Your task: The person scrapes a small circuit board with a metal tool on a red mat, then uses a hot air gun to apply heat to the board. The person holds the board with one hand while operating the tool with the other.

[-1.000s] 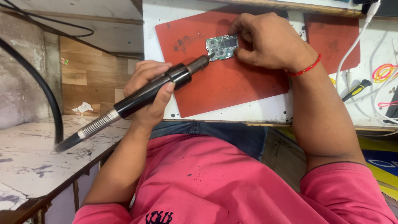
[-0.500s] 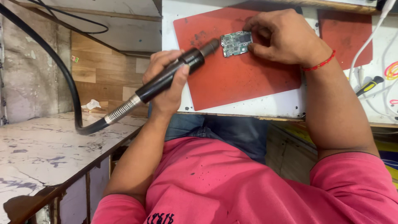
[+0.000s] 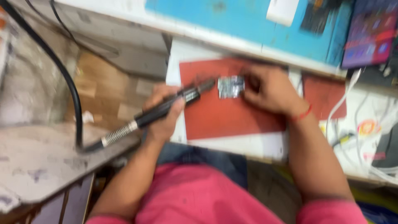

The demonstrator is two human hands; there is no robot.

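At frame centre the right hand [image 3: 269, 89] pins the small board [image 3: 231, 86] flat on the red mat [image 3: 224, 118] with curled fingers, steadying it, while the left hand [image 3: 163, 114] is closed around the black tool [image 3: 166, 108] (cabled, blurred), tip beside the board.

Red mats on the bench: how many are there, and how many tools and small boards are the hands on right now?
Red mats: 2, large red mat and smaller red mat
Black corded tools: 1, black tool in the left hand
Small boards: 1, silvery board at the right hand
Total: 4
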